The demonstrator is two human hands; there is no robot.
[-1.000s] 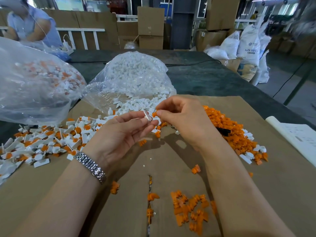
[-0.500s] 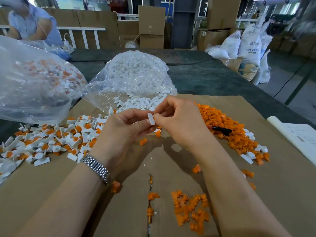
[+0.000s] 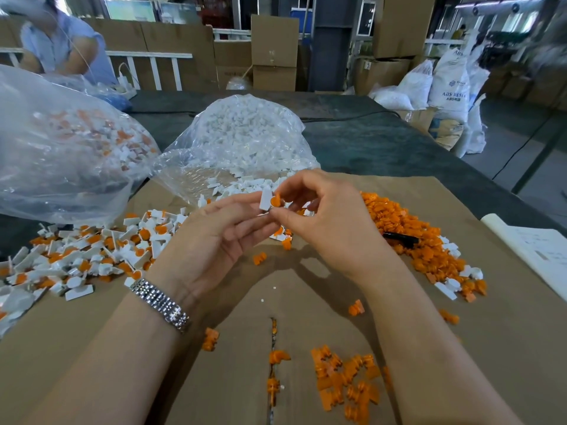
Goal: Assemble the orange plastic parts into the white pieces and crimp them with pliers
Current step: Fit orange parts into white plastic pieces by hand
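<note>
A heap of assembled pieces point(image 3: 92, 256) is lying at the counter's left. At centre, the left hand point(image 3: 214, 240) is pinching a white piece point(image 3: 265, 198) while the right hand point(image 3: 325, 222) is pinching an orange part point(image 3: 276, 200) against it. Loose orange parts point(image 3: 405, 228) are piling up right; plenty seemingly remains.

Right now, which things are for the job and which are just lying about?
For the job:
left hand holding small white plastic piece
right hand pinching small orange plastic part
heap of loose orange parts

Lying about:
black pen
white paper sheet
</note>
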